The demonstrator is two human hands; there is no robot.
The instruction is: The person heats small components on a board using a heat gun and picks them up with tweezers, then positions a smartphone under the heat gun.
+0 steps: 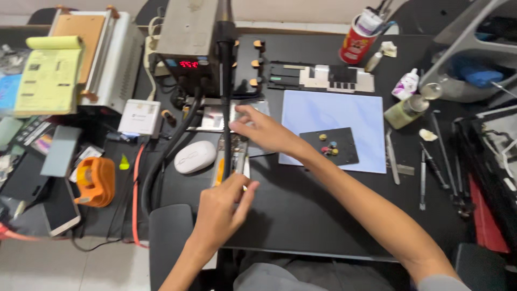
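The person sits at a dark workbench [301, 215] with both hands over an opened phone [235, 153] that lies near the middle of the bench, just in front of a grey heating station [188, 43] with a red readout. The phone's long axis runs away from the person, roughly straight ahead, so one short end points toward the body and the other toward the station. The left hand [223, 207] sits at the near end of the phone, fingers pinched together on a thin tool [245, 164], perhaps tweezers, whose tip points forward onto the phone; what kind of tool it is I cannot tell for sure. The right hand [258, 129] reaches across from the right and rests at the far end of the phone, fingers curled loosely with the fingertips down on or just above it; it seems to hold nothing, though the blur leaves that unsure. The left hand is therefore the nearer one along the phone's length, with the phone lying straight ahead of it. A black hose [226, 81] hangs down between the two hands. Just left of the phone lies a white mouse [195, 157], and to its right a pale blue mat [334, 116] carries a small black plate [329, 146] with coloured bits on it.
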